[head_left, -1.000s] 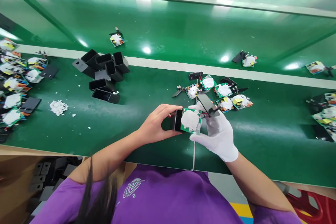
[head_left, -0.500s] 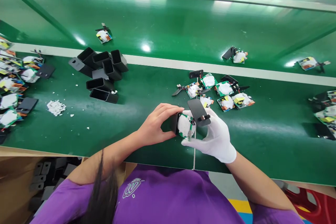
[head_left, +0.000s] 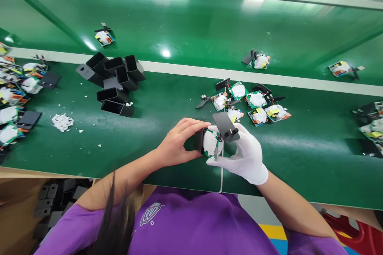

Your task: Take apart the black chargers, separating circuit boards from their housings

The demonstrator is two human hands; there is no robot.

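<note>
My bare left hand (head_left: 180,142) is closed around a black plastic housing (head_left: 198,142), fingers above and thumb below. Partly inside the housing's right side sits a circuit board (head_left: 211,143) coated with white glue. My right hand (head_left: 247,155), in a white glove, grips that board from the right between thumb and fingers. A flat black plug cover (head_left: 224,125) with pins, apparently joined to the board, stands tilted over the right fingers. Just beyond the hands lies a cluster of similar glued circuit boards (head_left: 256,99) with black covers.
Several empty black housings (head_left: 127,79) are heaped at left, near a pile of white chips (head_left: 62,122). More boards (head_left: 8,115) crowd the far left and others (head_left: 375,129) the far right. Behind a pale strip, a green belt (head_left: 179,28) carries scattered boards. A box of black housings (head_left: 56,203) sits below left.
The boards on the green belt at the back have shifted left. Both hands keep nearly the same hold on the housing and board.
</note>
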